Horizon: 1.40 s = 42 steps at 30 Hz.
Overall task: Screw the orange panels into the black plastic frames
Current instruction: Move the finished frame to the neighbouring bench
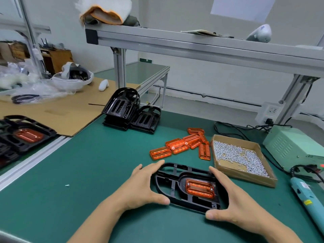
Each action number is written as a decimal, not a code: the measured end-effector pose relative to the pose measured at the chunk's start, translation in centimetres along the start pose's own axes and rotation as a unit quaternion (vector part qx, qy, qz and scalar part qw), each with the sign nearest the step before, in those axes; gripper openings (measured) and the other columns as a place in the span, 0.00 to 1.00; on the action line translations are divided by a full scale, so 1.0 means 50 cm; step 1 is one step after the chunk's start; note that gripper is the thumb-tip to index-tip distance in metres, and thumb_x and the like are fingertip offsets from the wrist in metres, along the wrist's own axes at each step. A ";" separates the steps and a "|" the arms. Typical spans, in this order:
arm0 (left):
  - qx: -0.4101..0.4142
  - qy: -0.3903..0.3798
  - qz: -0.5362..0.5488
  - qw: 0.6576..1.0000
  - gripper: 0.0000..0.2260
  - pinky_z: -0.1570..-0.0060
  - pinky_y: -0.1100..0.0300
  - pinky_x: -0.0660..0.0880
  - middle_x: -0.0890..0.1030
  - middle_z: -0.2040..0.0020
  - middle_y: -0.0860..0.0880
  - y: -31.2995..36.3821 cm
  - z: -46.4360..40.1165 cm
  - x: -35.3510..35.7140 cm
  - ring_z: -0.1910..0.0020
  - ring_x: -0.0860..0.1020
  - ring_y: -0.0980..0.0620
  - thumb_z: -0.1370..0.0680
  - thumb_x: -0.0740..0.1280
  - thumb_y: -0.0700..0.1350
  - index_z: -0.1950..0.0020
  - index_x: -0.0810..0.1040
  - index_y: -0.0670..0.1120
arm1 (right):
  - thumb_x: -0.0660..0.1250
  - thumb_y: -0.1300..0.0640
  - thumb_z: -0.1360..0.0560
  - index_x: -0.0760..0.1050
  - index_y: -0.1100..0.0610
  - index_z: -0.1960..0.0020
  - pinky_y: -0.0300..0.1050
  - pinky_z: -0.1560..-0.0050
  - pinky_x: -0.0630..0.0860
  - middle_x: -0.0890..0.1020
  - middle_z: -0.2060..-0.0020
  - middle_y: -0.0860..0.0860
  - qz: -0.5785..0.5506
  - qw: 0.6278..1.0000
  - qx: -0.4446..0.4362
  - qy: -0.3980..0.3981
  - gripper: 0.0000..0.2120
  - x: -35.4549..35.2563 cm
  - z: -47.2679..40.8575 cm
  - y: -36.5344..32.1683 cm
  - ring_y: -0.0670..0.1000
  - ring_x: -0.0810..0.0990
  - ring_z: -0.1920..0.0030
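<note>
The green counter (98, 165) carries everything in reach. Between the two hands lies one black frame (168, 186), flat on the counter, with an orange panel (200, 188) seated in its recess toward the right hand's side. Two pale dots at the panel's corners look like screws, though I cannot tell whether they are driven home.

The left hand (145, 187) grips the frame's left end, fingers curled over the far edge and thumb at the near edge. The right hand (233, 197) grips the right end the same way, fingers over the far rim, thumb at the near corner.

Judging by the hold, this piece looks assembled and is about to be lifted and set aside, likely toward the finished frames (22, 137) well left of the left hand.

The next move then calls for a fresh frame from the black stack (122, 107) beyond the left hand, a loose panel from the orange pile (184, 144) just beyond both hands, screws from the cardboard tray (245, 176) beside the right hand, and the blue electric screwdriver (305, 195) lying further right.
</note>
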<state>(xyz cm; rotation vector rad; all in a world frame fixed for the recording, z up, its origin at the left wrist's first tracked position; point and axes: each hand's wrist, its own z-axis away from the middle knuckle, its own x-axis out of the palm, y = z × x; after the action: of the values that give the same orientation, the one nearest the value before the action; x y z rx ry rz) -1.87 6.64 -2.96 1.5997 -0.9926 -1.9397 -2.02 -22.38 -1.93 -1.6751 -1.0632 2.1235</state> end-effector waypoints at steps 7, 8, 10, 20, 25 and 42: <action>-0.020 0.055 0.029 0.998 0.48 0.26 0.51 0.48 0.60 0.28 0.68 -0.039 0.042 -0.056 0.23 0.45 0.50 0.41 0.77 0.60 0.26 0.54 0.67 | 0.75 0.26 0.46 0.46 0.33 0.25 0.36 0.29 0.59 0.56 0.27 0.30 0.005 0.998 -0.057 -0.002 0.58 0.014 -0.061 -0.050 0.31 0.57 0.29; -0.020 0.066 0.029 0.997 0.48 0.25 0.51 0.48 0.61 0.29 0.68 -0.048 0.050 -0.067 0.23 0.47 0.51 0.41 0.77 0.60 0.26 0.55 0.67 | 0.74 0.26 0.47 0.46 0.34 0.25 0.32 0.30 0.58 0.56 0.27 0.30 0.010 0.998 -0.067 -0.007 0.59 0.020 -0.074 -0.061 0.29 0.57 0.29; -0.027 0.085 0.031 0.996 0.48 0.25 0.51 0.48 0.63 0.30 0.69 -0.068 0.069 -0.089 0.23 0.49 0.52 0.41 0.77 0.60 0.26 0.56 0.66 | 0.74 0.25 0.47 0.45 0.33 0.25 0.27 0.34 0.57 0.56 0.28 0.28 0.015 0.996 -0.086 -0.016 0.59 0.035 -0.099 -0.082 0.26 0.56 0.31; -0.077 0.165 0.016 0.983 0.47 0.27 0.51 0.57 0.66 0.31 0.67 -0.152 0.177 -0.197 0.26 0.58 0.56 0.43 0.76 0.62 0.28 0.57 0.68 | 0.74 0.28 0.45 0.43 0.29 0.30 0.31 0.31 0.54 0.53 0.28 0.29 0.021 0.984 -0.162 -0.067 0.54 0.134 -0.212 -0.202 0.29 0.53 0.29; -0.087 0.185 0.025 0.978 0.48 0.32 0.67 0.60 0.64 0.30 0.69 -0.186 0.238 -0.251 0.32 0.62 0.70 0.43 0.76 0.62 0.26 0.58 0.64 | 0.71 0.24 0.46 0.44 0.34 0.26 0.32 0.29 0.51 0.52 0.27 0.30 0.034 0.973 -0.212 -0.086 0.58 0.190 -0.259 -0.269 0.32 0.50 0.26; -0.091 0.445 0.305 0.837 0.31 0.49 0.69 0.75 0.71 0.32 0.58 -0.293 0.331 -0.359 0.40 0.76 0.62 0.28 0.73 0.38 0.28 0.67 0.52 | 0.74 0.32 0.44 0.49 0.45 0.21 0.45 0.26 0.57 0.61 0.28 0.36 -0.091 0.964 -0.238 -0.078 0.59 0.358 -0.366 -0.508 0.45 0.55 0.24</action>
<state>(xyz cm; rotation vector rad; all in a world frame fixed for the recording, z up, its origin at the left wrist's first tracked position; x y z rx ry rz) -11.98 33.21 -1.03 1.5388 -0.7293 -0.6827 2.84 13.30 0.02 -1.5263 -1.8164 2.0142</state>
